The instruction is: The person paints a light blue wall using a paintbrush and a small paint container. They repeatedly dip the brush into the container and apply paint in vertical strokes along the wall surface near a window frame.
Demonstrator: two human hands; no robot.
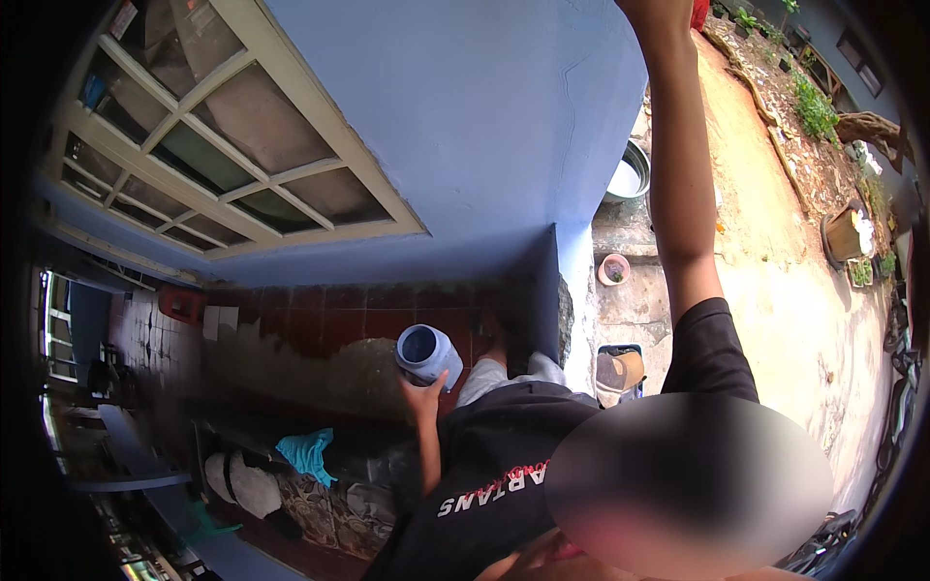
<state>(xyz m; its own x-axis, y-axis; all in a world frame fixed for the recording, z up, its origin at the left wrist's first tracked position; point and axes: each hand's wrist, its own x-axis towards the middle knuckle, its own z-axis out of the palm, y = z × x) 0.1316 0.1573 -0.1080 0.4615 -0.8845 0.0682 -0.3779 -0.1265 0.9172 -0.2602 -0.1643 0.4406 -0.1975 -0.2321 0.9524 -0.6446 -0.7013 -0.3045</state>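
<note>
My left hand (423,396) grips a wide-mouthed blue jar (449,361) near waist height. The jar is tilted so its round opening shows, and its inside looks blue and dark. My right arm reaches up along the edge of a blue painted wall (472,123). Only the base of my right hand (657,14) shows at the top rim, its fingers cut off by the picture edge. A bit of something red shows beside the wrist; whether I hold it cannot be seen.
A cream-framed window (280,174) is set in the wall. Outside stand a round tub (639,168), a pink flowerpot (615,270) and a bin with a cap (620,370) on it. Behind my left arm, a turquoise cloth (309,454) lies on a dark seat. Red tiles (436,296) cover the floor.
</note>
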